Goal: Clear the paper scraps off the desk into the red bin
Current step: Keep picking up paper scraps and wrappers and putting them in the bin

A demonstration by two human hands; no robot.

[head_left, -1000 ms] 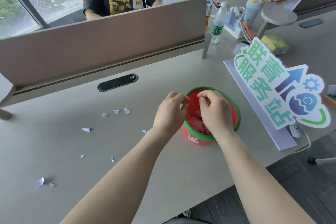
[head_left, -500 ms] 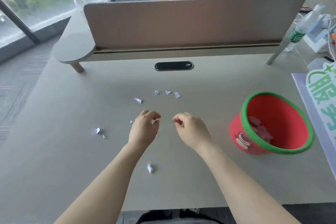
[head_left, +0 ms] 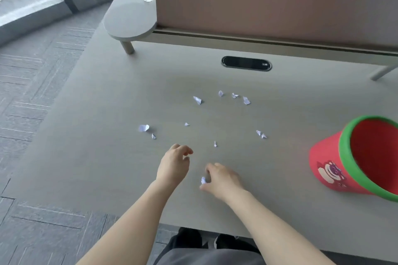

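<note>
The right hand (head_left: 221,179) pinches a small paper scrap (head_left: 203,180) near the desk (head_left: 107,157) edge, to carry it to the red bin (head_left: 353,157) on the right. The left hand (head_left: 174,163) hangs loose and holds nothing, ready for more scraps (head_left: 221,114) lying farther away

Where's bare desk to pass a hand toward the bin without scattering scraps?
Bare: the near strip between the right hand and the red bin, and the band between the cable slot and the far scraps. Crowded: beyond the left hand, where paper scraps lie scattered.
</note>
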